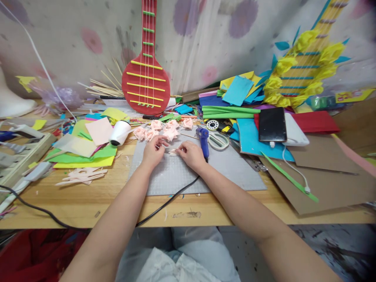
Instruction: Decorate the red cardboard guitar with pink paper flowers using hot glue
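Note:
Over the grey cutting mat (235, 172), my right hand (191, 154) pinches a small pale pink paper piece (173, 152). My left hand (155, 152) is just left of it, fingers curled together; what they hold, if anything, is too small to make out. Right behind my left hand lie several pink paper roses (171, 131). A blue glue gun (203, 141) rests beside my right hand, with grey-handled scissors (219, 141) to its right.
Pink paper strips (85, 176) and coloured sheets (85, 150) lie on the left, near a white hot-air tool or roll (120, 133). A red paper lute (146, 84) stands behind. On the right are a phone (272, 124) and cardboard (323, 180). A black cord (173, 199) crosses the front.

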The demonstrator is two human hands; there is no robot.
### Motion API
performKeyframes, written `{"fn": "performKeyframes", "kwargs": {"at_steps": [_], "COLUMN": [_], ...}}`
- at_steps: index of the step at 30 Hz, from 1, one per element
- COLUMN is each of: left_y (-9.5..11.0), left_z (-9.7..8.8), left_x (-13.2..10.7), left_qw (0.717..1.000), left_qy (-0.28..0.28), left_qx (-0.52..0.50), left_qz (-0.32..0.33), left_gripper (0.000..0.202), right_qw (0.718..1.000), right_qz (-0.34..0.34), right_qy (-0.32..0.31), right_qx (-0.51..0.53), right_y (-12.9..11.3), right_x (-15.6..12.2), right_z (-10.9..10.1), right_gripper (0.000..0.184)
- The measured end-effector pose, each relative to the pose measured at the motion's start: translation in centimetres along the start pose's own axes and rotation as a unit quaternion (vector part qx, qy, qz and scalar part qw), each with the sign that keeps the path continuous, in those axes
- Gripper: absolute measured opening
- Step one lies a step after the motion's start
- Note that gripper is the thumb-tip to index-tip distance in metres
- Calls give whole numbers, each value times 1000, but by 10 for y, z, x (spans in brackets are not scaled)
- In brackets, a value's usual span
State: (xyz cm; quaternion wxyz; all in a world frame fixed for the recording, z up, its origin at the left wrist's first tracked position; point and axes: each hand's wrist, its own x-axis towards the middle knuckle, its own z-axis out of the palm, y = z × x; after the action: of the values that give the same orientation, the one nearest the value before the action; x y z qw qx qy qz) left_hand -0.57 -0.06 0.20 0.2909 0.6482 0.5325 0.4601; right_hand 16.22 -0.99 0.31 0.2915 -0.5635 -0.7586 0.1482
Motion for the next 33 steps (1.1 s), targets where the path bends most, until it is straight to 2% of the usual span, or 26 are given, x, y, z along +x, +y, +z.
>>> {"fn": "performKeyframes", "kwargs": {"at_steps": [4, 12, 14, 17, 20, 22, 24, 26, 28, 33], "left_y": [1, 2, 3, 5, 8, 10, 10, 9, 7, 4], "left_z": [0, 2, 2, 0, -1, 1, 4, 5, 5, 3], "left_x": [-1, -4, -5, -5, -5, -6, -5, -5, -4, -4], "left_qw": [1000, 995, 994, 996, 995, 989, 981, 981, 986, 996], "left_qy": [-1, -87, -79, -18, 0, -34, -70, -76, -58, -35], "left_qx": [-6, 42, 70, 90, 78, 86, 107, 121, 114, 50], "left_qz": [19, 1, 2, 7, 63, 117, 143, 134, 109, 68], "left_gripper": [40, 49, 46, 37, 35, 36, 30, 19, 14, 17], "right_qw": [1000, 1000, 1000, 1000, 1000, 1000, 1000, 1000, 1000, 998], "right_qz": [8, 14, 5, -3, -8, -12, -13, -12, -17, -36], "right_qy": [-1, -15, -15, -9, -4, -7, -11, -9, 2, 40], "right_qx": [6, 22, 20, 17, 16, 13, 5, 0, 4, 32], "right_y": [1, -2, -1, 0, 0, 0, -1, -2, -3, -4], "right_x": [1, 0, -1, -1, -1, -1, -1, -1, -2, -4], "right_z": [2, 1, 0, 0, 1, 1, 1, 0, -1, -4], "right_gripper": [12, 20, 19, 19, 18, 16, 14, 15, 17, 19]}}
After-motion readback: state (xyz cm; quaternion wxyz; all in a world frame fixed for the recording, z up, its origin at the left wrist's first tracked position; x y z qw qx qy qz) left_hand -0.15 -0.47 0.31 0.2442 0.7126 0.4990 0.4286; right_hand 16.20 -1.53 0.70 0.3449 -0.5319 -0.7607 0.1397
